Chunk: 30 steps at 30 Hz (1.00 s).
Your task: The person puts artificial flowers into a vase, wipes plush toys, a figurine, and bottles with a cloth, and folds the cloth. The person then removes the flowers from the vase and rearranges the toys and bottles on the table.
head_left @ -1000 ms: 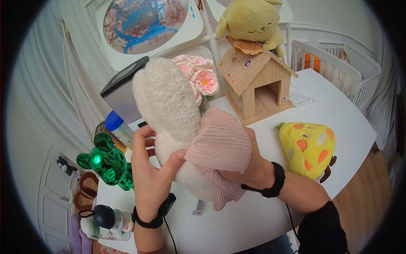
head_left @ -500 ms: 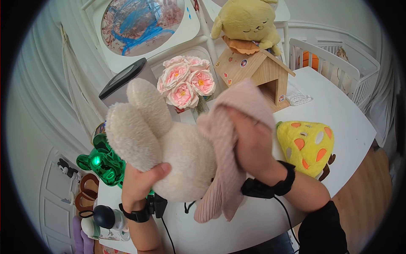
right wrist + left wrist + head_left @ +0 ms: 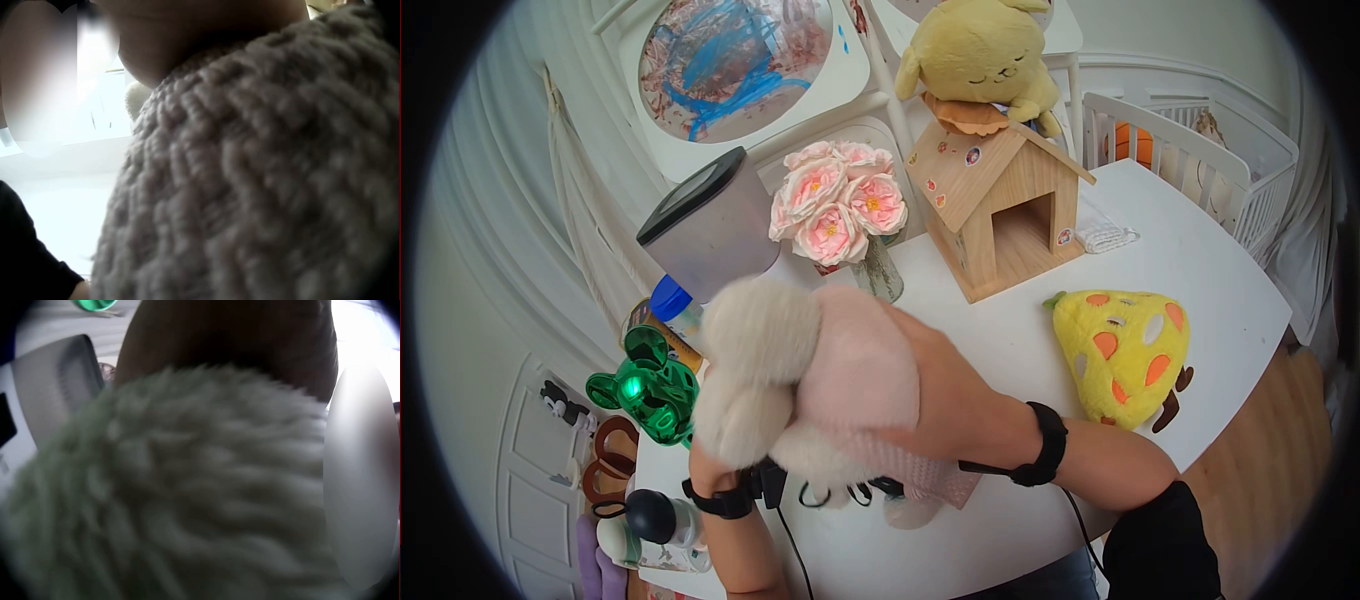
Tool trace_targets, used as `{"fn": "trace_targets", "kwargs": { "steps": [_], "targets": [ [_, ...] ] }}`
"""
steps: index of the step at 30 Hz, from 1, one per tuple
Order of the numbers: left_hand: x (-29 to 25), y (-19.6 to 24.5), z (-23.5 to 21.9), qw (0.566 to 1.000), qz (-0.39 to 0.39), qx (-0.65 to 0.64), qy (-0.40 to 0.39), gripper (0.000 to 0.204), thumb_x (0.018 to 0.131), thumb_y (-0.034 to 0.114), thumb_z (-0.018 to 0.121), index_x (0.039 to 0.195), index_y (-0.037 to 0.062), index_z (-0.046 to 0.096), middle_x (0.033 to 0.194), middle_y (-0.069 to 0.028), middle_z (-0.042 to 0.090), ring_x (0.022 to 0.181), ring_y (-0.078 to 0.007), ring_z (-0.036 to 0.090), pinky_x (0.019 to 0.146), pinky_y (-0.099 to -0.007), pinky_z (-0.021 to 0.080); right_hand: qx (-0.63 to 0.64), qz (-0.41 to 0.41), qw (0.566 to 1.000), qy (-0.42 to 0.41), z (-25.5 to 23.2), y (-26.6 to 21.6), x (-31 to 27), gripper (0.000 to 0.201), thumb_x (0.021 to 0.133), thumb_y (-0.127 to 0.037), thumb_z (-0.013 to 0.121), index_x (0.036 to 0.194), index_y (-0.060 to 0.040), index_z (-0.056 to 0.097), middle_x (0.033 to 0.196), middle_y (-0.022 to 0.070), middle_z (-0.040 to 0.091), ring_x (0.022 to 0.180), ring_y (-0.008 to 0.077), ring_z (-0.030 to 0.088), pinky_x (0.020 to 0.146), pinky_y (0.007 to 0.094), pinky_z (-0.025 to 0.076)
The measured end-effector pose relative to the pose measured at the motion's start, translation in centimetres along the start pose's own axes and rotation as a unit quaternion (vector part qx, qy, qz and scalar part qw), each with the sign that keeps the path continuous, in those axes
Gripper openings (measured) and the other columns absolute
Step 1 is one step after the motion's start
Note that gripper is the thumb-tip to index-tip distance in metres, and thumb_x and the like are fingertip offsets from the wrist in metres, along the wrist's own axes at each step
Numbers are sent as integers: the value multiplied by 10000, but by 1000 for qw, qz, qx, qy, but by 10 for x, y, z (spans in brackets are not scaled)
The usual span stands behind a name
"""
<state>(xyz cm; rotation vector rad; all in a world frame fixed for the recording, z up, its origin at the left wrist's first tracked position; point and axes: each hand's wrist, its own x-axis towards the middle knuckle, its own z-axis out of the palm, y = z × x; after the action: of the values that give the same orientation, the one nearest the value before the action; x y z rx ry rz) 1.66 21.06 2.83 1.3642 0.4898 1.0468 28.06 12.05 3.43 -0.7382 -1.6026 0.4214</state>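
Observation:
A white fluffy plush rabbit in a pink outfit is held up over the table in the head view, its long ears toward me and to the left. My left hand grips the fluffy head; in the head view the ears hide most of its fingers. Around the pink-clothed body curls my right hand, its fingertips hidden behind the cloth. The pink knit fills much of the right wrist view. Below the plush, black cord loops show.
Pink flowers in a glass vase and a wooden house stand behind. A yellow spotted plush lies right. At left are a shiny green bear figure, a lidded bin and a black-capped bottle. Wrist cables cross the white table.
The plush rabbit has turned in my hands, its ears tipping down toward me. My right hand has shifted left with the pink outfit, and the flowers and bin are now uncovered.

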Motion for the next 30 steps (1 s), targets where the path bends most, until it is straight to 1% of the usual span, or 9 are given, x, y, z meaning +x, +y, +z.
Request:
{"fn": "trace_targets", "kwargs": {
  "steps": [4,6,8,13,15,16,18,24,30],
  "targets": [
    [8,38,81,900,86,426,35,452,925,138,658,1334,-8,531,1275,-156,612,1133,-250,609,952,-375,477,-44,29,997,60,-9,4,3,431,803,-194,729,1193,-47,623,1145,175,643,1019,382,626,865,416,523],
    [-2,35,102,885,105,451,50,443,938,143,638,1333,-19,523,1268,-159,613,1146,-259,599,978,-378,459,-98,23,993,67,-14,5,5,380,805,-191,722,1154,-59,648,1113,161,660,966,375,647,811,404,542],
    [-7,39,110,884,95,457,34,547,964,235,623,1414,-26,454,1381,-141,533,1259,-236,512,1067,-356,382,-241,-140,960,39,-17,7,6,299,784,-66,683,1083,-50,693,1002,138,706,871,357,679,752,370,549],
    [1,32,102,917,67,392,-15,802,816,305,795,1421,-44,400,1420,-215,462,1287,-338,481,1091,-403,360,-171,-125,977,40,-17,16,3,308,738,-118,716,1041,-69,688,984,130,701,825,351,673,704,400,551],
    [0,40,98,684,175,709,-2,921,823,439,782,1477,-28,332,1431,-164,481,1295,-257,491,1095,-378,366,-105,-105,988,51,-14,22,2,319,724,-125,720,1036,-70,687,973,134,703,801,348,675,690,399,550],
    [-1,43,98,683,175,710,-2,921,823,439,782,1477,-28,332,1431,-164,481,1295,-257,491,1095,-378,366,-76,-104,991,43,-13,25,2,316,717,-128,727,1025,-69,688,969,130,703,812,346,674,708,404,549],
    [-5,48,98,908,21,418,-16,895,801,408,811,1457,-19,377,1418,-150,503,1286,-248,508,1092,-384,376,-44,-103,993,35,-10,22,3,314,710,-131,733,1015,-68,689,966,127,704,824,343,672,725,410,548],
    [2,40,98,937,40,348,14,788,754,239,859,1371,-39,454,1349,-152,554,1236,-247,547,1042,-381,432,19,-90,995,-31,-3,-21,-3,389,717,-144,747,1085,-54,658,1123,117,663,1022,381,624,868,440,514],
    [16,38,75,982,22,181,-56,850,688,180,853,1408,-6,441,1328,-121,567,1249,-232,539,1070,-387,408,-140,-154,978,17,-27,-20,3,298,816,-186,734,1089,-88,668,1154,127,618,1087,326,593,942,429,466]
  ]
}}
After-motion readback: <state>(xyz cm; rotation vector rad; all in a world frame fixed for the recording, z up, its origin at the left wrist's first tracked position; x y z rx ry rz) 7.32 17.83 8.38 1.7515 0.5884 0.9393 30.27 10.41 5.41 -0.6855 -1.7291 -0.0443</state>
